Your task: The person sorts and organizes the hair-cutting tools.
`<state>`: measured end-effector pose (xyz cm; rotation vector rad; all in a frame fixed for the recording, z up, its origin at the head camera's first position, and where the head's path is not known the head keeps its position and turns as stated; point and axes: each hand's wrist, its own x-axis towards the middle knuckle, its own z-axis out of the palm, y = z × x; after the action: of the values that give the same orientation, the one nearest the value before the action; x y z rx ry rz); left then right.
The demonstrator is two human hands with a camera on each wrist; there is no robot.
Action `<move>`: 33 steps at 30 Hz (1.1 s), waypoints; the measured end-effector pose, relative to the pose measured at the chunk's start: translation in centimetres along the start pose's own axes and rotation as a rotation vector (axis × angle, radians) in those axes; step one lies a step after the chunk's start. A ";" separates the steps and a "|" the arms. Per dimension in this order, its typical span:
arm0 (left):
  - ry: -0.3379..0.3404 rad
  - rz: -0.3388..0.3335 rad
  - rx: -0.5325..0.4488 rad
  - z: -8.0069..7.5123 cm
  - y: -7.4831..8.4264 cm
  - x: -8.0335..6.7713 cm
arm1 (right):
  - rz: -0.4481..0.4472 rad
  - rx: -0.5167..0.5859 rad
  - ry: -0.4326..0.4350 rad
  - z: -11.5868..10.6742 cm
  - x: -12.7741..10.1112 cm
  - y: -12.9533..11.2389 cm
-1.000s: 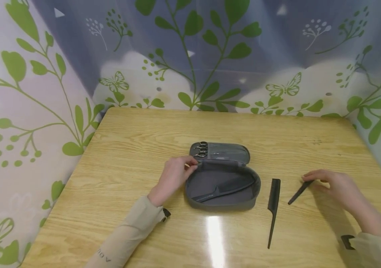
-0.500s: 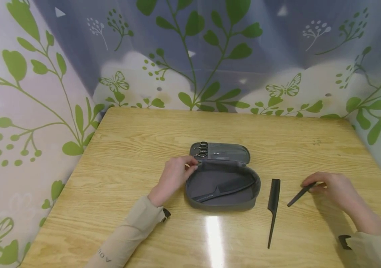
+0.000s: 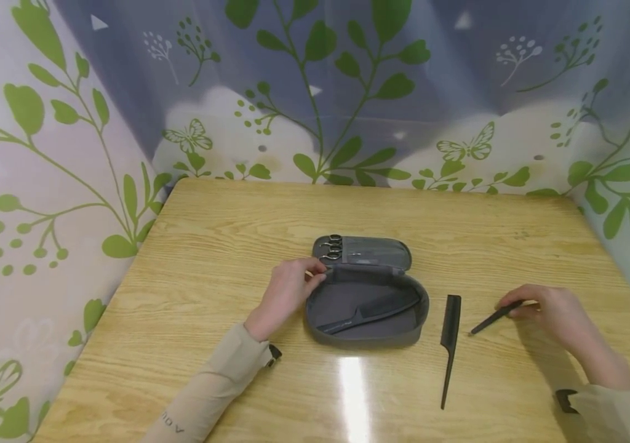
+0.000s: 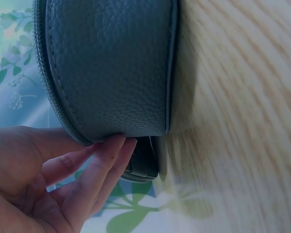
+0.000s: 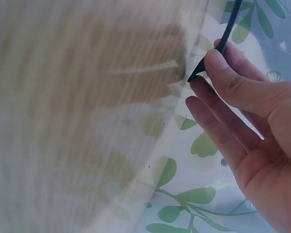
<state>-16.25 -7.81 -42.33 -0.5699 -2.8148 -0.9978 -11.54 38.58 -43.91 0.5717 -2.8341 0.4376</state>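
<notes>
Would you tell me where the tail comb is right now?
In the head view, the tail comb lies on the table, between the case and the right hand.

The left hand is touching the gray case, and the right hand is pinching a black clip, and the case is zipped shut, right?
Not quite. The gray case is open, not zipped shut: the head view shows its lid folded back and a black comb lying inside. The rest holds: the left hand touches the case's edge, and the right hand pinches the black clip.
</notes>
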 end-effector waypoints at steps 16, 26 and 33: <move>0.017 -0.036 -0.024 -0.7 -0.3 0.2 | 0.048 0.053 0.195 -0.3 1.5 -4.4; 0.165 0.078 0.019 -1.6 1.8 0.0 | -0.095 0.114 0.336 0.1 4.8 -10.5; 0.127 0.319 -0.066 -1.4 4.6 -0.7 | -0.242 0.173 0.273 1.3 6.7 -14.4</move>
<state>-13.91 -5.64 -38.71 -0.8941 -2.4851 -1.0228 -11.89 23.22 -39.78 0.8088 -2.4466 0.6625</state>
